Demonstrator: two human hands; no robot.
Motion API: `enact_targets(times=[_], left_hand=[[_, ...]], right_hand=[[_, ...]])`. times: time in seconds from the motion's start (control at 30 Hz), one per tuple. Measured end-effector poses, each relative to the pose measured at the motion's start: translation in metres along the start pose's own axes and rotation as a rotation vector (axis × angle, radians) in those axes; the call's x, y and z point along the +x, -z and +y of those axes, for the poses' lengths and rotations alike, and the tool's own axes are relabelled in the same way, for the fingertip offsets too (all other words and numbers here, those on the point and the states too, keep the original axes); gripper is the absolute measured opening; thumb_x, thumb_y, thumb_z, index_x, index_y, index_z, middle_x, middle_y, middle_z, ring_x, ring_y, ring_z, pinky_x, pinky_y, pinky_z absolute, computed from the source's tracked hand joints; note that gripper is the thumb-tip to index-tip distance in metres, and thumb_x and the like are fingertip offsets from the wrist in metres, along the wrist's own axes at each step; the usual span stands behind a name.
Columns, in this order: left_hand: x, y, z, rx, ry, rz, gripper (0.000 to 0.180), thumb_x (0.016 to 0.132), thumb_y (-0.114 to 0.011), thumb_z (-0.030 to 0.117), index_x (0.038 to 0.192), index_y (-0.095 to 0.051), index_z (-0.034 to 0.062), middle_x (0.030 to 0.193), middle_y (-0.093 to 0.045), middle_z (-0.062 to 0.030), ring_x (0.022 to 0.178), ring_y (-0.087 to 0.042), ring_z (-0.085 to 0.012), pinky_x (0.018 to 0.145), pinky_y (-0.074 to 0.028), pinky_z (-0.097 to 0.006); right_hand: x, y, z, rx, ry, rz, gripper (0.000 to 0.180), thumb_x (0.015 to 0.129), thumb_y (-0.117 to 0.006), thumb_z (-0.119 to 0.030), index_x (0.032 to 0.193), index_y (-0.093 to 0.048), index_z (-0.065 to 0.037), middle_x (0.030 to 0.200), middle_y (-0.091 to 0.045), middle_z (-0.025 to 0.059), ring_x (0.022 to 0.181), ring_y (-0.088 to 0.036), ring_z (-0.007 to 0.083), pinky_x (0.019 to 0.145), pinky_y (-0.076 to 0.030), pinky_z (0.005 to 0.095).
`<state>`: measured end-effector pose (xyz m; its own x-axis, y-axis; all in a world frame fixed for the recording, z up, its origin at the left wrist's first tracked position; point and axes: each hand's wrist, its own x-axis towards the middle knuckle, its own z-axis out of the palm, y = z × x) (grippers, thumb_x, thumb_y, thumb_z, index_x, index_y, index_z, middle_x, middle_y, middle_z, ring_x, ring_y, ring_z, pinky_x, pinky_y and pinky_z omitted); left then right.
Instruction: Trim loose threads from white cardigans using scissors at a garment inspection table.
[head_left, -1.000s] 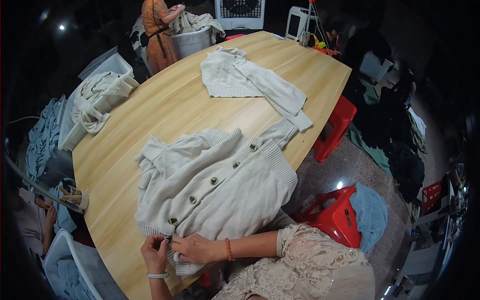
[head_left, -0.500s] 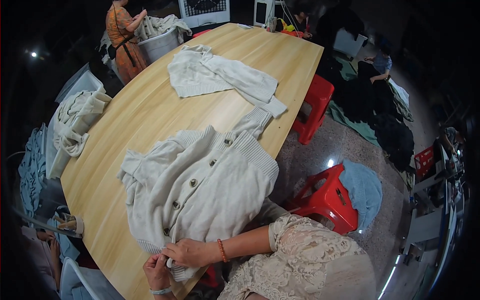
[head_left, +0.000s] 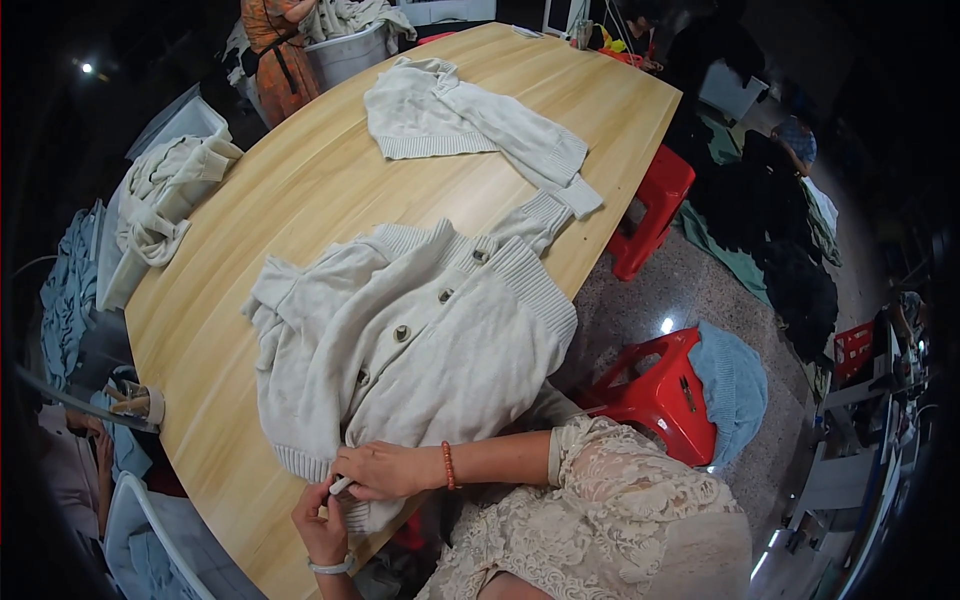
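L hand (head_left: 320,532), thumb & index almost together; can't tell if they grip anything. R hand (head_left: 385,470) just beside, fingers pinched on hem of cream cardigan (head_left: 450,365), buttons up on wood table (head_left: 205,400), approx 1 o'clock from hands. Red stool (head_left: 655,400) w/ blue knit (head_left: 730,385), 2–3 o'clock; 2nd cream knit (head_left: 430,120) farther, 12–1 o'clock.

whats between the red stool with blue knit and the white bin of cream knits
Floor, then the cream cardigan spread on the wooden table, in the head view.
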<state>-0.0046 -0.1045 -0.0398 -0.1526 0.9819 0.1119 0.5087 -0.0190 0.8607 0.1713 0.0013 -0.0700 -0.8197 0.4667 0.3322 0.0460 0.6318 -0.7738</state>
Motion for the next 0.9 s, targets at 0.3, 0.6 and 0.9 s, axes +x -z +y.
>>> enact_targets(times=[0.3, 0.6, 0.9], left_hand=[[0.005, -0.002, -0.013, -0.089, 0.187, 0.102, 0.015, 0.09, -0.059, 0.001, 0.101, -0.068, -0.0026, 0.087, -0.067, -0.0023, 0.078, -0.059, -0.0088, 0.071, -0.048, -0.024], [0.004, 0.007, -0.013, -0.222, 0.208, 0.132, 0.012, 0.092, -0.057, 0.0, 0.098, -0.066, -0.0028, 0.087, -0.063, 0.0011, 0.076, -0.053, -0.0058, 0.072, -0.045, -0.022], [0.051, -0.008, 0.042, 0.387, -0.371, 0.263, 0.025, 0.075, -0.066, -0.008, 0.096, -0.067, 0.0043, 0.094, -0.063, -0.0124, 0.088, -0.059, -0.032, 0.078, -0.049, -0.039]], right_hand=[[0.004, -0.001, 0.001, 0.102, -0.051, 0.142, 0.033, 0.078, -0.059, 0.001, 0.11, -0.057, -0.004, 0.1, -0.057, 0.0172, 0.096, -0.059, 0.0386, 0.08, -0.05, 0.0446], [0.007, 0.02, -0.016, 0.011, -0.052, 0.068, 0.02, 0.081, -0.065, -0.006, 0.101, -0.063, -0.006, 0.089, -0.058, 0.0115, 0.075, -0.063, 0.0322, 0.064, -0.051, 0.0396], [-0.003, 0.039, -0.014, -0.413, -0.078, 0.051, 0.011, 0.085, -0.062, -0.008, 0.095, -0.059, -0.006, 0.087, -0.055, 0.0101, 0.066, -0.063, 0.0298, 0.055, -0.051, 0.0398]])
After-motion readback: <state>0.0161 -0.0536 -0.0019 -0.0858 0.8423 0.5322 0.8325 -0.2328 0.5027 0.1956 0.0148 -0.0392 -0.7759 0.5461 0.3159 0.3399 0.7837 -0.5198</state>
